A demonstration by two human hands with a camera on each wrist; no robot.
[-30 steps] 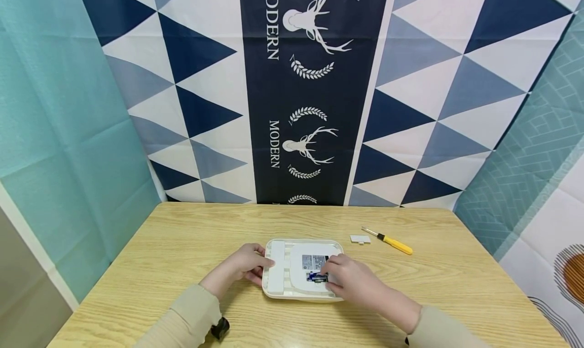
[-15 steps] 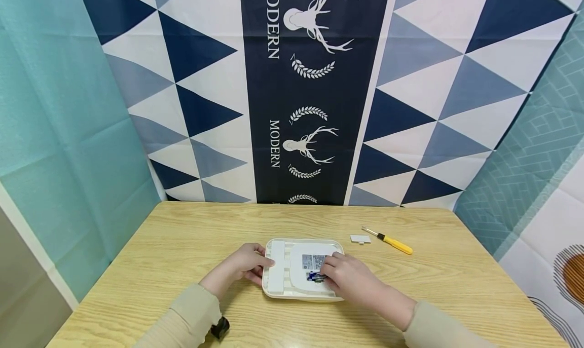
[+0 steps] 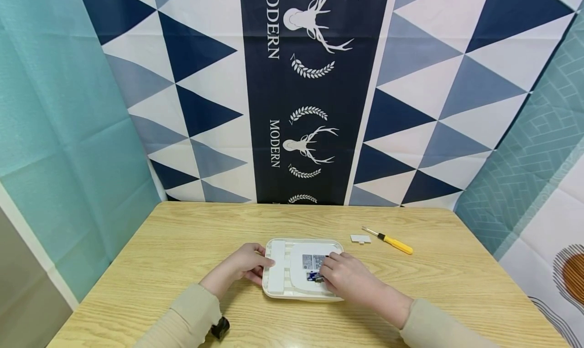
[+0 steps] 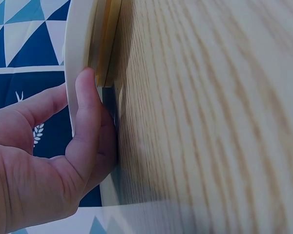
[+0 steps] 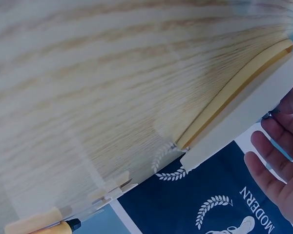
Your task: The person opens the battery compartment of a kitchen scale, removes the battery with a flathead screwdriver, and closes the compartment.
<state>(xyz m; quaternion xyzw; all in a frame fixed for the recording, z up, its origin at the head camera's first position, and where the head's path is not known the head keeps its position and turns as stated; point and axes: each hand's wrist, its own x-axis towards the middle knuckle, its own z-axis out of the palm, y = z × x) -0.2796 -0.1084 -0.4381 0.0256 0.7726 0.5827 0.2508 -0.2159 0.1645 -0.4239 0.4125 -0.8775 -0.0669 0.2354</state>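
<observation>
A white rounded-rectangular device (image 3: 277, 267) lies on the table with its labelled underside up. My left hand (image 3: 248, 263) grips its left end, thumb on top. In the left wrist view, fingers (image 4: 88, 107) reach under the rim. Blue and dark batteries (image 3: 314, 276) show in an uncovered compartment in the device. Over the right side of that compartment, my right hand (image 3: 349, 276) pinches a battery, mostly hidden by the fingers. A small dark end of the battery (image 5: 268, 115) shows at the thumb and fingertip in the right wrist view.
Behind the device on the right lies a small white battery cover (image 3: 360, 239). Beside it rests a screwdriver (image 3: 396, 243) with a yellow handle. A black object (image 3: 221, 329) sits by the left sleeve. The wooden table (image 3: 205, 221) ends at a patterned cloth backdrop.
My right hand has shifted slightly and its fingers have closed in lower over the compartment, hiding more of the battery. The left hand and the device stay where they were.
</observation>
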